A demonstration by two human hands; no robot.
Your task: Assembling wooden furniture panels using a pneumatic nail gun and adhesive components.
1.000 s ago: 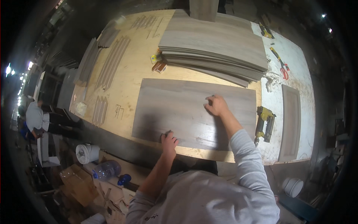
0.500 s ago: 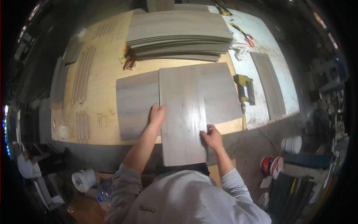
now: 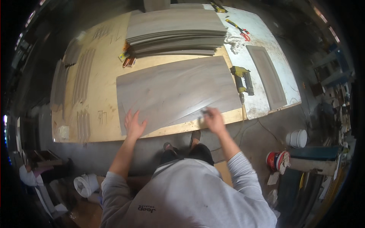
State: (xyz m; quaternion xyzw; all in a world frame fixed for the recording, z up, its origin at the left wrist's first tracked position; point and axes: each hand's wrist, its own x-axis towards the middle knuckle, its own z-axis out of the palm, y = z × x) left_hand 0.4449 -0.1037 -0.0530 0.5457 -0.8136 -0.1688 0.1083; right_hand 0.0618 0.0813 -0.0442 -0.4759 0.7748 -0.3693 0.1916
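Observation:
A large grey-brown wood-grain panel (image 3: 171, 87) lies flat on the pale wooden tabletop in front of me. Over its near left corner is my left hand (image 3: 135, 125), fingers spread and holding nothing. At the near edge, right of the middle, my right hand (image 3: 215, 121) has its fingers curled in. Something small and dark shows at those fingertips, too blurred to name. A thin slanting line with a sheen crosses the panel beside this hand. Just off the panel's right end lies a yellow-and-black nail gun (image 3: 242, 80).
Behind the panel rises a stack of similar panels (image 3: 175, 38), with small boxes (image 3: 128, 61) at its left. Narrow strips (image 3: 84, 76) lie at left. On the white board are red-handled scissors (image 3: 245, 36) and a framed panel (image 3: 267, 76). Buckets (image 3: 296, 138) stand on the floor.
The narrower board that both hands held across the panel has gone from view. My hands are off it, with the left further left. The large panel's whole top now shows.

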